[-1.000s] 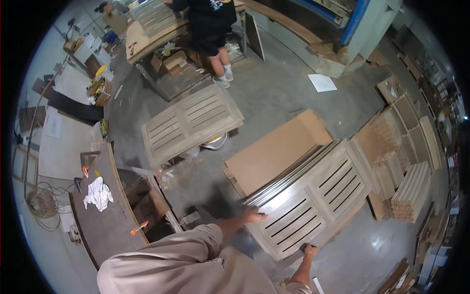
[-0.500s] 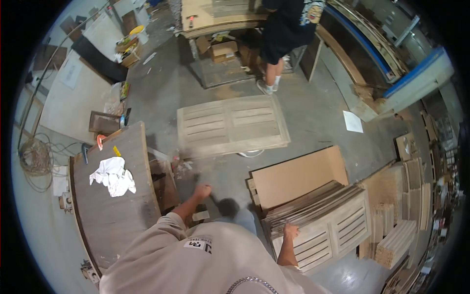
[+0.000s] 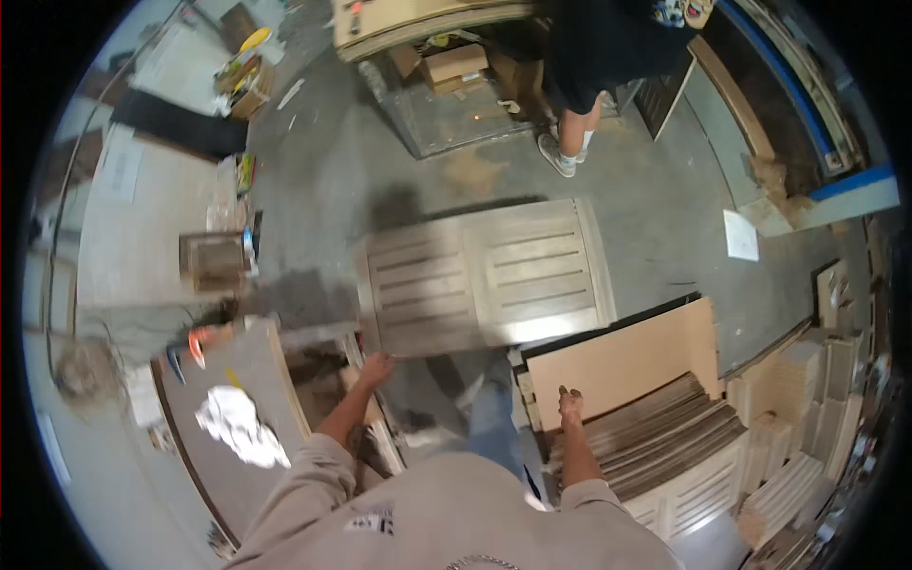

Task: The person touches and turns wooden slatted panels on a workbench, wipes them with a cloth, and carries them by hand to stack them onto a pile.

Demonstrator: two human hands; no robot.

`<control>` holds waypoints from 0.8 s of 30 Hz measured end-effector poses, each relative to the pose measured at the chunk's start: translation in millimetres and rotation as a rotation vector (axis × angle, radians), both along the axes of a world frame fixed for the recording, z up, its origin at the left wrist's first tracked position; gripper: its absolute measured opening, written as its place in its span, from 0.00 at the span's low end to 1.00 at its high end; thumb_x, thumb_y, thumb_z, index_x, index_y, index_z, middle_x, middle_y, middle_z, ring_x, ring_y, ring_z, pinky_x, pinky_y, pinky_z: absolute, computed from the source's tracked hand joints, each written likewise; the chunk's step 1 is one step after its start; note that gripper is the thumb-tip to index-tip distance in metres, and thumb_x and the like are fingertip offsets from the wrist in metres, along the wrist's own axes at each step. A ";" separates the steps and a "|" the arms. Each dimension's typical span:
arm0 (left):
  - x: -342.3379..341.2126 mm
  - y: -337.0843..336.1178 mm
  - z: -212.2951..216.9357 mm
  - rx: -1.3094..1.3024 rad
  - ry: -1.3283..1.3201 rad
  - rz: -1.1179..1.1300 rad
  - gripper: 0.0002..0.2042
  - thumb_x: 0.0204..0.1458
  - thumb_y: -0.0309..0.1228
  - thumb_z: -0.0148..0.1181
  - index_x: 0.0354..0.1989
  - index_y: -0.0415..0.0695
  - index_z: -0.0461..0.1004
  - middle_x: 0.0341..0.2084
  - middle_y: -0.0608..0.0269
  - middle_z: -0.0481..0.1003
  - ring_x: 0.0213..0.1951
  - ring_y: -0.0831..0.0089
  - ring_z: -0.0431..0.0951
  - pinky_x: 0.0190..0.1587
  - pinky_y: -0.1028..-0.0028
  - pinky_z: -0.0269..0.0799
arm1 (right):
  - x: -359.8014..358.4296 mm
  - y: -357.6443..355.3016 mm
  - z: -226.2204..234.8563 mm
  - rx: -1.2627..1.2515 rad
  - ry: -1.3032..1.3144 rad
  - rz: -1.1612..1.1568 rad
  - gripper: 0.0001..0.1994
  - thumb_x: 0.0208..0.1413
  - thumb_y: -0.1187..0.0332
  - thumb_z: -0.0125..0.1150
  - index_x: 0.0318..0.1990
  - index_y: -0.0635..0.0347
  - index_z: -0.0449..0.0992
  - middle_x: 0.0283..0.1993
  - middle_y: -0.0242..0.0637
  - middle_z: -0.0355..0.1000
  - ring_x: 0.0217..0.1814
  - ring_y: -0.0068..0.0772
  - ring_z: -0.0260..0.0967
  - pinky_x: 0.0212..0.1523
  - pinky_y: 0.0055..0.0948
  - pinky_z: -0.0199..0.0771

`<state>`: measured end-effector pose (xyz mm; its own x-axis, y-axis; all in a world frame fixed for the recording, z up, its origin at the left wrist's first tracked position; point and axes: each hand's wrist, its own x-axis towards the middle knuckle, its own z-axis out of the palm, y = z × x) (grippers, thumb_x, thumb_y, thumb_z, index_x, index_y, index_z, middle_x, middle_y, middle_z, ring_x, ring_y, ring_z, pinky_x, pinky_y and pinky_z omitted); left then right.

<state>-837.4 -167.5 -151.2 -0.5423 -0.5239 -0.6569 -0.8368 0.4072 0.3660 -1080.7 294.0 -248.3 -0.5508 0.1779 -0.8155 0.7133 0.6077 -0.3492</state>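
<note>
A pale wooden panel with slatted grooves (image 3: 480, 285) lies flat ahead of me, raised off the floor. My left hand (image 3: 378, 367) is at its near left corner; its fingers are too blurred to read, and I cannot tell whether it touches the panel. My right hand (image 3: 571, 404) is held over a sheet of brown board (image 3: 622, 366), fingers apart and nothing in them. Just below that hand, several similar slatted panels stand on edge in a leaning stack (image 3: 655, 437), the front one showing its grooved face.
On my left, a dark-topped bench (image 3: 223, 380) carries a white cloth (image 3: 237, 426). A co-worker in black (image 3: 608, 57) stands by the far workbench (image 3: 427, 28). Several pale boards (image 3: 784, 494) are piled at the right. A white sheet of paper (image 3: 741, 235) lies on the floor.
I have moved forward, closer to the lying panel. My right hand has left the stacked panels and moved forward over the brown board. My left hand has come up to the lying panel's near left corner.
</note>
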 end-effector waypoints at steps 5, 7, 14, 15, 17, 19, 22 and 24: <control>-154.2 -66.6 -35.5 -0.206 0.208 -0.172 0.30 0.54 0.47 0.52 0.54 0.30 0.65 0.45 0.33 0.71 0.49 0.42 0.71 0.52 0.56 0.67 | 28.5 -128.3 -41.9 -0.371 -0.206 -0.364 0.24 0.52 0.60 0.64 0.52 0.61 0.66 0.34 0.37 0.68 0.35 0.31 0.68 0.32 0.33 0.71; -240.5 -83.5 -62.6 -0.191 0.192 -0.284 0.31 0.54 0.46 0.52 0.58 0.31 0.61 0.51 0.34 0.68 0.52 0.41 0.69 0.53 0.56 0.66 | 35.7 -133.1 -63.8 -0.456 0.249 0.739 0.21 0.53 0.59 0.63 0.50 0.58 0.67 0.42 0.38 0.68 0.41 0.36 0.68 0.42 0.39 0.72; -377.2 -102.5 -125.3 -0.236 0.026 -0.452 0.40 0.52 0.51 0.52 0.67 0.36 0.47 0.65 0.43 0.51 0.66 0.52 0.51 0.66 0.59 0.49 | 51.0 -230.9 -46.7 -0.610 -0.472 -0.662 0.21 0.56 0.61 0.59 0.54 0.56 0.63 0.50 0.35 0.67 0.51 0.35 0.66 0.52 0.40 0.70; -384.3 -101.1 -130.6 -0.195 0.002 -0.499 0.42 0.52 0.52 0.53 0.67 0.37 0.46 0.66 0.45 0.50 0.68 0.54 0.49 0.67 0.60 0.46 | 51.8 -228.5 -49.9 -0.656 -0.475 -0.636 0.24 0.56 0.61 0.59 0.57 0.56 0.62 0.53 0.35 0.65 0.53 0.35 0.65 0.55 0.41 0.68; -391.7 -98.7 -135.0 -0.205 -0.009 -0.507 0.44 0.50 0.54 0.54 0.67 0.37 0.46 0.66 0.45 0.51 0.67 0.53 0.49 0.67 0.60 0.46 | 50.0 -227.4 -58.9 -0.688 -0.463 -0.724 0.24 0.55 0.59 0.59 0.58 0.53 0.62 0.52 0.35 0.65 0.50 0.34 0.64 0.51 0.38 0.68; -401.2 -90.4 -131.8 -0.211 -0.017 -0.516 0.45 0.49 0.55 0.55 0.68 0.37 0.46 0.65 0.45 0.52 0.67 0.53 0.49 0.67 0.60 0.47 | 43.8 -223.7 -63.7 -0.717 -0.444 -0.814 0.25 0.55 0.58 0.60 0.59 0.51 0.61 0.52 0.36 0.65 0.47 0.32 0.64 0.48 0.36 0.68; -408.8 -82.2 -116.7 -0.148 -0.084 -0.458 0.48 0.46 0.59 0.56 0.67 0.37 0.48 0.65 0.45 0.54 0.67 0.52 0.50 0.67 0.61 0.47 | 27.4 -226.6 -55.9 -0.552 -0.599 -0.875 0.28 0.55 0.57 0.60 0.61 0.49 0.59 0.57 0.38 0.60 0.52 0.38 0.62 0.51 0.40 0.67; -404.5 -89.4 -102.1 -0.150 -0.220 -0.610 0.47 0.48 0.61 0.53 0.67 0.37 0.48 0.67 0.45 0.49 0.68 0.53 0.48 0.68 0.60 0.44 | 17.8 -239.6 -31.3 -0.570 -0.607 -0.957 0.32 0.56 0.57 0.58 0.66 0.51 0.54 0.67 0.42 0.50 0.64 0.50 0.54 0.61 0.51 0.61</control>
